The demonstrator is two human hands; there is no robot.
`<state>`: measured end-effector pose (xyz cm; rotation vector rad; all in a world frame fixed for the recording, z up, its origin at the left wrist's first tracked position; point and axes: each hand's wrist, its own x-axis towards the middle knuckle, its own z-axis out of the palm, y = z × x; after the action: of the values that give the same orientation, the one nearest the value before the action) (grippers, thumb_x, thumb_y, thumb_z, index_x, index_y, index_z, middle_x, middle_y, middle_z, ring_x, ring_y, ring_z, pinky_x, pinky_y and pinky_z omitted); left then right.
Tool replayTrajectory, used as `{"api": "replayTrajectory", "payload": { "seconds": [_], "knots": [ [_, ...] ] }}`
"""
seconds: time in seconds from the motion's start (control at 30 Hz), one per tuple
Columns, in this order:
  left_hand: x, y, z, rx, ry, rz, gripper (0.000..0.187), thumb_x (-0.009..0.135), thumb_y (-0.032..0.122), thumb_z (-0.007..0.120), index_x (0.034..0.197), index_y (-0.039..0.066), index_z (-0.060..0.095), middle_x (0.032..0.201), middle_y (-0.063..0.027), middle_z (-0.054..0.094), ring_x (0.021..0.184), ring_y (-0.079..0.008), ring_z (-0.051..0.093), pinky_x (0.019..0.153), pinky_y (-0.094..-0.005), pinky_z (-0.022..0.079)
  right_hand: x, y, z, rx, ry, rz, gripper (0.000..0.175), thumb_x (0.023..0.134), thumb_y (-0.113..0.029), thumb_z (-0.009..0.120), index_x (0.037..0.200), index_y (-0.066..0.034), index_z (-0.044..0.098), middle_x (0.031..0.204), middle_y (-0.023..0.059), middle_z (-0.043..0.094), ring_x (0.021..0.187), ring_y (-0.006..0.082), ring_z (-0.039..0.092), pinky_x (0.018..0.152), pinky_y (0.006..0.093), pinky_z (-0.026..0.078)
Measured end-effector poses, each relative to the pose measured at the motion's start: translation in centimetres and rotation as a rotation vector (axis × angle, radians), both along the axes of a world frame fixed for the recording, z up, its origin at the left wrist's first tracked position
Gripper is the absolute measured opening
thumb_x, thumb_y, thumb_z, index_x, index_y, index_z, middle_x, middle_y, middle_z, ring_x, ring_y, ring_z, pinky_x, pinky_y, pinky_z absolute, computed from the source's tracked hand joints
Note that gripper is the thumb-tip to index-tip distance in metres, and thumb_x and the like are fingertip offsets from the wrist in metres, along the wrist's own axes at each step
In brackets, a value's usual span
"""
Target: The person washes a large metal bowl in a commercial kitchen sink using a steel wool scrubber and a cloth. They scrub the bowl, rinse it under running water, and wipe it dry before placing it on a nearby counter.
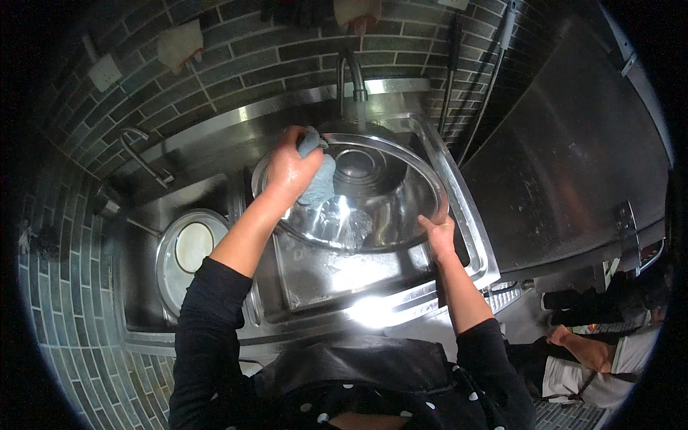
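A large, round stainless steel basin (387, 215) is tilted over the right sink, its shiny inside facing me. My left hand (293, 169) grips a wet, light blue cloth (321, 180) against the basin's left rim. My right hand (439, 231) holds the basin's right rim, the thumb on the inner side and the fingers mostly hidden behind the edge. Water runs from the curved metal faucet (360, 94) behind the basin. Clear water lies on or runs over the basin's lower inside wall.
In the left sink stands a round metal bowl (164, 269) with a smaller pale round item (194, 247) in it. A second faucet (145, 161) rises behind it. Long-handled tools (489, 80) lean at the tiled wall, beside a large metal panel (559, 161). A person (591, 355) is at the lower right.
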<state>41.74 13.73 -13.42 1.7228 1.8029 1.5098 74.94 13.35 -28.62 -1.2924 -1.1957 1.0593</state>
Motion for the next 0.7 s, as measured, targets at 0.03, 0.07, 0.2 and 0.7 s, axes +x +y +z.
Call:
{"api": "replayTrajectory", "payload": {
  "seconds": [0.03,0.07,0.2,0.7],
  "knots": [
    [-0.9,0.4,-0.5,-0.006,-0.014,0.009,0.039,0.069,0.021,0.065,0.1,0.001,0.055,0.096,-0.0206,0.059,0.091,-0.0355,0.057,0.08,-0.038,0.045,-0.5,-0.4,1.6,0.04,-0.104,-0.007,0.035,0.071,0.0,0.069,0.104,-0.002,0.058,0.068,-0.0031,0.046,0.064,0.0068,0.042,0.06,0.0228,0.041],
    [-2.0,0.8,-1.3,-0.012,-0.028,0.019,0.039,0.069,0.021,0.065,0.101,0.001,0.054,0.096,-0.0203,0.059,0.091,-0.0348,0.057,0.08,-0.0373,0.045,-0.6,-1.0,3.6,0.081,-0.207,-0.014,0.027,0.071,-0.001,0.069,0.096,-0.0018,0.059,0.066,-0.0029,0.047,0.063,0.0065,0.042,0.059,0.0231,0.041],
    [-4.6,1.2,-3.9,-0.005,-0.152,0.029,0.043,0.07,0.019,0.065,0.106,-0.001,0.053,0.098,-0.0178,0.06,0.093,-0.0284,0.058,0.083,-0.0352,0.044,-1.5,-1.8,8.4,0.289,-0.338,-0.005,0.018,0.072,-0.002,0.065,0.067,-0.0029,0.047,0.056,-0.0037,0.043,0.055,0.005,0.038,0.05,0.0246,0.038],
    [-6.2,-8.9,-29.8,-0.679,-1.364,0.259,0.037,0.075,0.02,0.066,0.104,-0.001,0.056,0.092,-0.0145,0.06,0.079,-0.0247,0.06,0.067,-0.0382,0.049,-5.4,-1.5,13.7,-0.028,-0.105,0.252,0.012,0.07,0.006,0.056,0.077,-0.0032,0.055,0.059,-0.0041,0.051,0.054,0.0051,0.046,0.048,0.023,0.037]
  ]
}}
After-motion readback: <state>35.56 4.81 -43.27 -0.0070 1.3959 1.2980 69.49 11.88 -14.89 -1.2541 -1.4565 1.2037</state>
